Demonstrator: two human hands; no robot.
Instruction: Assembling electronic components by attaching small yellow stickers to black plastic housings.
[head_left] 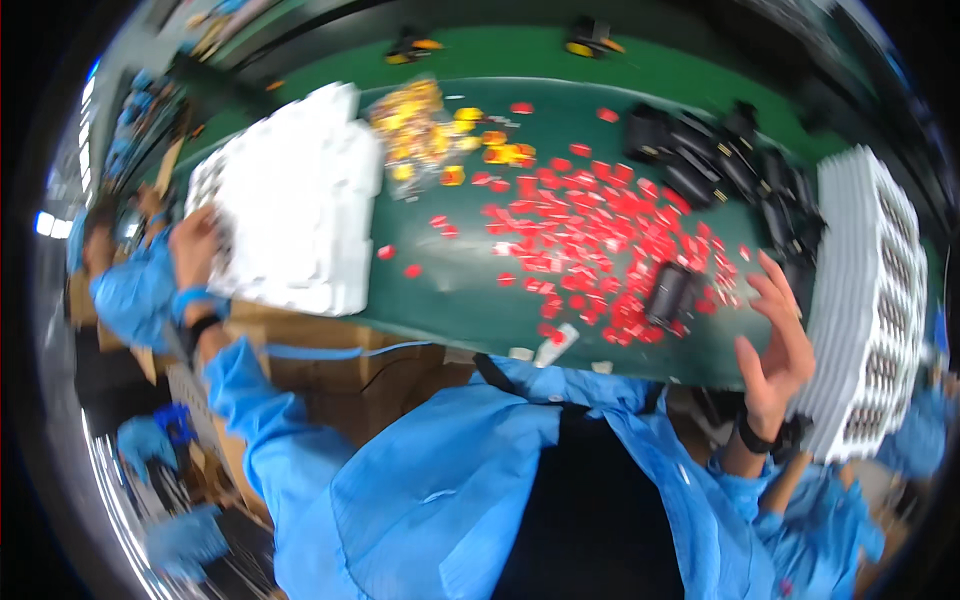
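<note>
My left hand (195, 245) is at the left edge of a stack of white trays (300, 205), its fingers curled together beside small dark parts in the tray. Motion blur hides what is between those fingers. On the right, my right hand (778, 345) is raised over the table's edge, empty, with thumb and fingers apart. Close to it lies a black cylindrical part (670, 294) on top of many scattered small red pieces (585, 235). Several more black cylindrical parts (690, 155) are heaped at the far right of the green table (440, 310).
A clear bag of yellow pieces (412, 130) lies at the back, with loose yellow pieces (510, 153) beside it. Another tall stack of white trays (868, 310) borders the right side. A small white strip (556, 346) sits by the near edge. People in blue work on both sides.
</note>
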